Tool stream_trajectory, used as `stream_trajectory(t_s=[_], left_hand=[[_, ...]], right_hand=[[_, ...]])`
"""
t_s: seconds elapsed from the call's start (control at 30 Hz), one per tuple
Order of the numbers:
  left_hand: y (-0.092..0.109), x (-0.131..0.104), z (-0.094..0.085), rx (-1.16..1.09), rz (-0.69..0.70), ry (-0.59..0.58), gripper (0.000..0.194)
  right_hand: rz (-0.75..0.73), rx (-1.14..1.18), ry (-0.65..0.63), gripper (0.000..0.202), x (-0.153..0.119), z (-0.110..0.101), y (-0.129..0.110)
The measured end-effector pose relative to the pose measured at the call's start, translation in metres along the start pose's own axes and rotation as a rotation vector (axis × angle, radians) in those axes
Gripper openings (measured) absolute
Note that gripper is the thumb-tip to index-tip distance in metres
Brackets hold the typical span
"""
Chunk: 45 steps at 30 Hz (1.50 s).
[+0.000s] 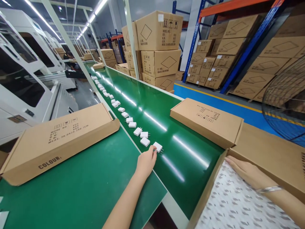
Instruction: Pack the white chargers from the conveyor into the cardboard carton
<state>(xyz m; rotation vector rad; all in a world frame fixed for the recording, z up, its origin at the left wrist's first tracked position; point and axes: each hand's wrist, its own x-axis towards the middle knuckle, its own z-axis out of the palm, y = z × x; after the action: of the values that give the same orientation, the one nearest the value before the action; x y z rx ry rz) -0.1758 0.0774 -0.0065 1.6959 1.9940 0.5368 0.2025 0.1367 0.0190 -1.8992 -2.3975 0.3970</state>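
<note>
My left hand (146, 160) reaches over the conveyor's near edge. Its thumb and index finger are closed on a white plug charger (157, 147) whose metal prongs point right. Just beyond it lie more white chargers (145, 142), strung in a loose line along the green belt. On the right, my right hand (247, 171) rests with fingers stretched out in the far corner of an open cardboard box (209, 194). Under that hand are tight rows of white pieces with grey prong-like marks (228, 197). The undersides of the right fingers are hidden.
A closed flat carton (59, 136) lies on the green side table at left. Another flat carton (207, 121) sits across the belt, beside the open box. Stacked cartons (159, 60), racking (197, 38) and a wire fan guard (286, 101) stand beyond. White machines (21, 73) line the left.
</note>
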Motion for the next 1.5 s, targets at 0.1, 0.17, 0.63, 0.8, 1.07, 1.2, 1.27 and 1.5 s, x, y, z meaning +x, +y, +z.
stream_trajectory(t_s=[0.1,0.17,0.63,0.8,1.07,1.2,1.27,1.5], left_hand=[[-0.005,0.002,0.002,-0.101,-0.036,0.148,0.024],[-0.010,0.003,0.003,-0.188,-0.082,0.287,0.025],[-0.016,0.002,0.001,-0.009,-0.114,0.379,0.043],[-0.015,0.023,-0.012,0.383,0.018,0.063,0.043],[-0.019,0.056,-0.028,0.414,0.218,-0.184,0.030],[-0.030,0.052,-0.060,0.258,0.129,-0.065,0.036],[-0.034,0.052,-0.080,0.132,-0.031,0.045,0.037],[-0.037,0.070,-0.097,0.208,-0.314,0.151,0.051]], right_hand=[[0.110,0.034,-0.108,0.048,-0.003,-0.004,0.003],[0.118,-0.080,-0.083,0.047,-0.002,-0.012,-0.006],[-0.345,-0.069,-0.109,0.029,0.069,0.075,-0.227],[-0.294,-0.009,-0.092,0.024,0.088,0.070,-0.227],[-0.248,0.183,0.008,0.030,0.133,0.056,-0.251],[-0.293,0.211,-0.037,0.032,0.138,0.069,-0.254],[-0.337,0.200,-0.082,0.030,0.135,0.077,-0.256],[-0.412,0.162,-0.172,0.027,0.130,0.093,-0.264]])
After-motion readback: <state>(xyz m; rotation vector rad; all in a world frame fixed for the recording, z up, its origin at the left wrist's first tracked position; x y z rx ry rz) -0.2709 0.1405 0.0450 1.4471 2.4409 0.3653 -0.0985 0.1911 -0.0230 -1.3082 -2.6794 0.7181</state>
